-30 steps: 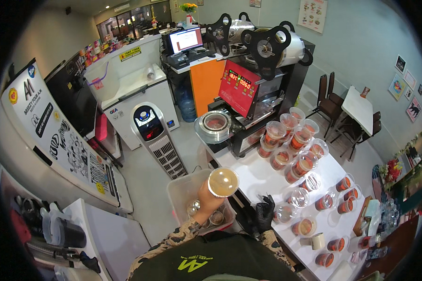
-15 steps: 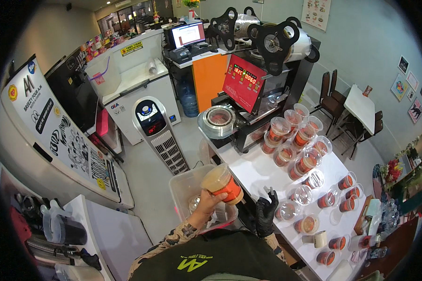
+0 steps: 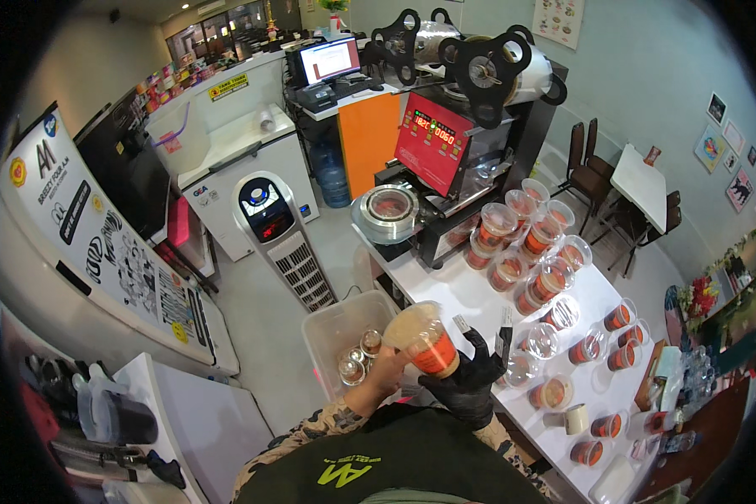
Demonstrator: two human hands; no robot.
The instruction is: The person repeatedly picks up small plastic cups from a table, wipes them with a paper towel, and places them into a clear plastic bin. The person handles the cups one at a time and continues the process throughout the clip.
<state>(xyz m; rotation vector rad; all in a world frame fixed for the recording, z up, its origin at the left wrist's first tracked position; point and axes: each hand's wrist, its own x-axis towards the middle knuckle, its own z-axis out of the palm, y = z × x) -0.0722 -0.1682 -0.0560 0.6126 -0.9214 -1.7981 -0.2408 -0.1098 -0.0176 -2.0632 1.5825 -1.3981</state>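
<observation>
My left hand (image 3: 381, 376), bare, is wrapped round a clear plastic cup (image 3: 433, 351) with an orange-red printed band and pale contents. The cup is tilted in front of me, beside the table's near edge. My right hand (image 3: 469, 380), in a black glove, is against the cup's right side, with fingers spread. Small pale strips (image 3: 506, 317) that look like stickers cling to its raised fingertips. Below and left of the cup stands a clear plastic bin (image 3: 319, 340) holding several round, shiny-topped containers (image 3: 353, 370).
Stacked cups with orange bands (image 3: 539, 244) and more single cups (image 3: 585, 349) stand on the white table (image 3: 454, 290). At its far end is a red-fronted sealing machine (image 3: 431, 143). A tower fan (image 3: 290, 252) stands left of the bin, and a white cabinet (image 3: 202, 420) nearer left.
The cup has moved right and slightly down, toward the gloved hand. My right hand has risen to meet it and spread its fingers. More of the bin's contents now shows.
</observation>
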